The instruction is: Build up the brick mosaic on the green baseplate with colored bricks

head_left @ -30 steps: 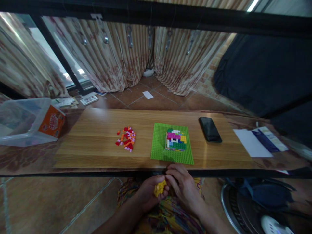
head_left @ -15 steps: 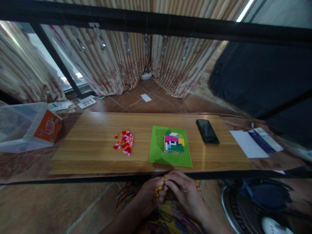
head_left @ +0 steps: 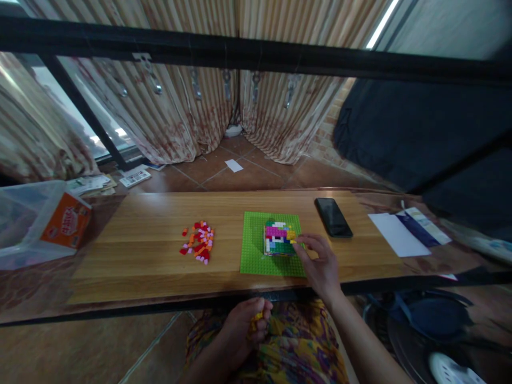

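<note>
The right hand (head_left: 320, 264) is reaching forward with the arm stretched out, its fingers (head_left: 306, 246) pinching together at the tips. The left hand (head_left: 246, 325) is resting low near the lap, its fingers curling inward, loosely closed.

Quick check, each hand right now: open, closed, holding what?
Left hand: closed around small yellow plastic bricks, below the table edge.
Right hand: fingers pinched at the multicoloured brick block; whether it holds a brick cannot be told.

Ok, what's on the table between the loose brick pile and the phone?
In the head view, the green baseplate with the brick build, and the right hand at its edge.
</note>
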A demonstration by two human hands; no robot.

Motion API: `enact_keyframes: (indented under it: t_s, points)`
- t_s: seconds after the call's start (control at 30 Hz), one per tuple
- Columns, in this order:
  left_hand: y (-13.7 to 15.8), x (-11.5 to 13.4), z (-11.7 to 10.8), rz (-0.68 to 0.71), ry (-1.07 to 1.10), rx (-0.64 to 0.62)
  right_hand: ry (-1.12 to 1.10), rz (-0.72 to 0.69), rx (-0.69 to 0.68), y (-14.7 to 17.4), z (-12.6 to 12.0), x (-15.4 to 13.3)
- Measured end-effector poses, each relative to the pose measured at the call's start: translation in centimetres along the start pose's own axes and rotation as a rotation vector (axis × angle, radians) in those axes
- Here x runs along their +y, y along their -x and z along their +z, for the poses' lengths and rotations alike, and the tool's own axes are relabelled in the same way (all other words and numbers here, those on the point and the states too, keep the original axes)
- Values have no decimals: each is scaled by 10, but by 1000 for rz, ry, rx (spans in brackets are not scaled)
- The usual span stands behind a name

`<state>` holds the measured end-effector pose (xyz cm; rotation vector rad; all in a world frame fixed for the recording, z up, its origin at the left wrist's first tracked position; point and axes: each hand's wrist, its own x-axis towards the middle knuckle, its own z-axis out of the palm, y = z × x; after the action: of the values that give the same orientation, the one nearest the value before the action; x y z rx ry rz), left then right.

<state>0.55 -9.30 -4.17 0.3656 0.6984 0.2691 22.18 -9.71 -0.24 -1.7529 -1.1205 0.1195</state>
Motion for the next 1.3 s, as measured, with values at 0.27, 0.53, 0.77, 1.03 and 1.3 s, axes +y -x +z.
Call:
enact_keyframes:
  t_s: [0.27, 0.53, 0.77, 1.03, 1.3]
  points:
    - [2, 0, 0, -23, -10, 13, -129, 121, -9, -5, 14, 19]
    - [0, 2, -2, -51, -39, 10, -592, 444, 52, -6, 26, 12]
    - [1, 0, -2, -50, -15, 49, -745, 521, 106, -7, 32, 6]
    - [3, 2, 3, -76, 49, 53, -758, 515, 92, -8, 34, 4]
    - [6, 12, 7, -17, 369, 85, -453, 393, 132, 11, 9, -1]
